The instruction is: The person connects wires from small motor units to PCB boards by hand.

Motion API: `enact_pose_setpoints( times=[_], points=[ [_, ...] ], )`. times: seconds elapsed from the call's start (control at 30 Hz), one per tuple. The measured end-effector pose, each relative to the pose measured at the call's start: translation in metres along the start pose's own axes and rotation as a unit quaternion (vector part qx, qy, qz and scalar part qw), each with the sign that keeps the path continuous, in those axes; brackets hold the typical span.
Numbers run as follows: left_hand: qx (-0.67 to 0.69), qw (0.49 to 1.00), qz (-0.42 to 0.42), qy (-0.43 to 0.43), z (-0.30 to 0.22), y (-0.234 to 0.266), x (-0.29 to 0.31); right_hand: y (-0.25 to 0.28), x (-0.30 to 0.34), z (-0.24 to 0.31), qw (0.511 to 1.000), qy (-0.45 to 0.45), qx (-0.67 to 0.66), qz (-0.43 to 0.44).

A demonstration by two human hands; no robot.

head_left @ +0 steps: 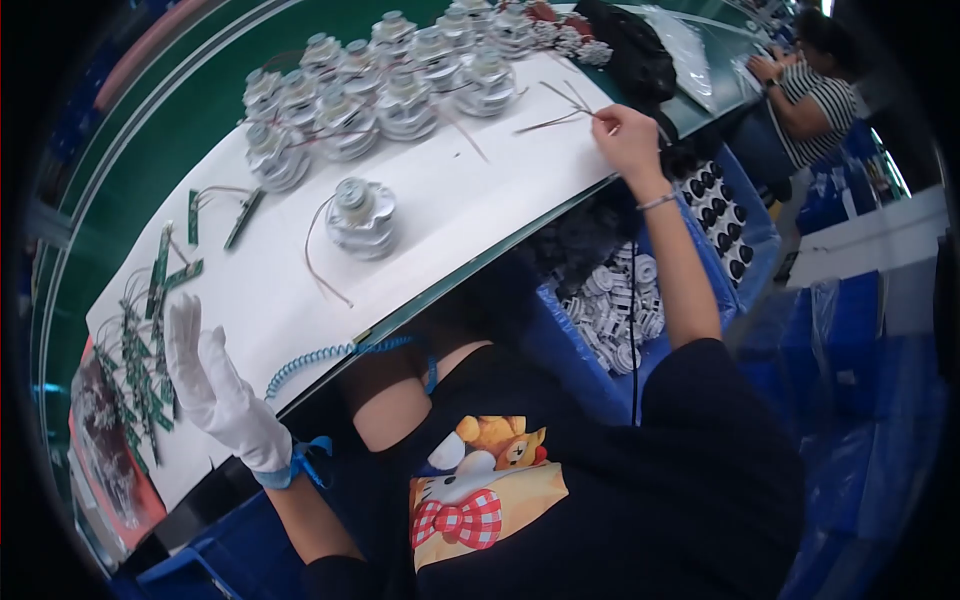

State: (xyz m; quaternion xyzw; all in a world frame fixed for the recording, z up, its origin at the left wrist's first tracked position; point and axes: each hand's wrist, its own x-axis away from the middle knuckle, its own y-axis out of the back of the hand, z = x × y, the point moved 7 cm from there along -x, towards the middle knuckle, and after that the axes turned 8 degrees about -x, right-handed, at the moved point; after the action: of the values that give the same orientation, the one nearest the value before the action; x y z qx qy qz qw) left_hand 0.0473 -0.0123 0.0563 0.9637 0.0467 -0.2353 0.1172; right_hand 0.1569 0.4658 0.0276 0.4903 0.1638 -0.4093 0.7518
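Note:
My left hand [222,392], in a white glove with a blue wrist strap, is raised over the table's near left side with its fingers stretched out and nothing in it. Beside it lies a spread of narrow green circuit boards [135,375] with thin wires. At the right end of the white sheet, my bare right hand [628,142] pinches several thin brown and pale wires [562,118], whose loose ends fan out to the left. A single white motor-like unit [361,220] stands upright between my hands, a brown wire trailing from it.
Rows of similar white units [405,100] fill the table's far side. Blue bins at my right hold white plastic parts [605,310] and black-and-white round parts [715,215]. A coiled blue cord [310,360] crosses the front edge. Another person [800,95] works at the far right.

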Motion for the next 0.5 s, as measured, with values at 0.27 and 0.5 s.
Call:
enact_pose_setpoints(
  times=[0.27,0.5],
  points=[
    [0.060,0.993,0.096,-0.014,-0.019,-0.034,0.022,0.004,0.043,0.140,0.984,0.074,-0.159,0.042],
    [0.004,0.957,0.290,-0.026,-0.057,-0.101,0.038,0.017,0.066,0.218,0.931,0.300,-0.199,0.061]
  ],
)
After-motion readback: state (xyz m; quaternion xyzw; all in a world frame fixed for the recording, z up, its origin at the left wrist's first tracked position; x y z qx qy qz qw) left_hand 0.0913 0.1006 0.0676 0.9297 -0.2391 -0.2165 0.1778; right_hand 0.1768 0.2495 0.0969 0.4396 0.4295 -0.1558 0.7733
